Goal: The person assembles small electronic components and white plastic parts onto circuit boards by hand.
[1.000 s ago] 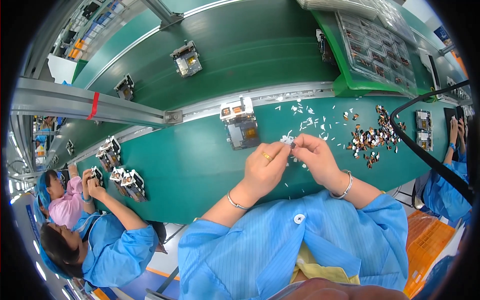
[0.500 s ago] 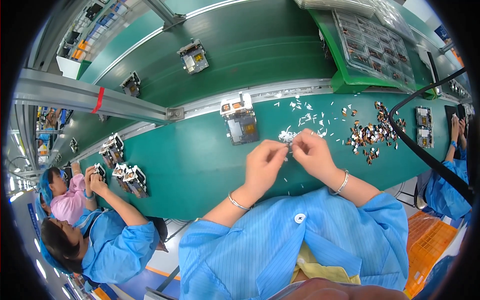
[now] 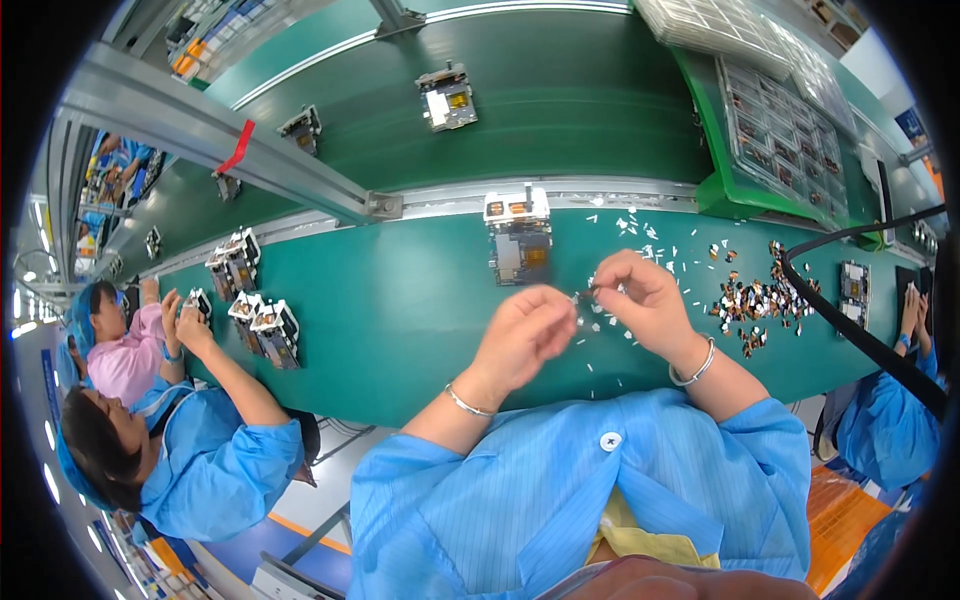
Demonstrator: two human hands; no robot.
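Note:
Over the green bench (image 3: 400,330) my two hands meet, fingertips nearly touching. My right hand (image 3: 650,308) pinches a small dark part (image 3: 588,294), most of it covered by fingers. My left hand (image 3: 522,338) is closed beside it, thumb and forefinger together at the part's left end; what sits in them is too small to make out. Just beyond my left hand lies a circuit board module (image 3: 521,255) with a white top frame and copper-coloured pieces. White paper-like scraps (image 3: 640,228) lie around and beyond my right hand. Further right is a pile of small copper-and-black parts (image 3: 765,292).
A conveyor belt (image 3: 570,120) carrying board modules runs behind the bench's metal rail. Clear compartment trays (image 3: 785,140) stand on a green stand at far right. A black cable (image 3: 850,335) arcs over the right side. Co-workers sit left and right; several modules (image 3: 262,325) stand at left.
The view has turned a little, shifting the bench rightward in the picture. My left fingers have loosened and drawn slightly back from the right fingertips, showing more of the dark part.

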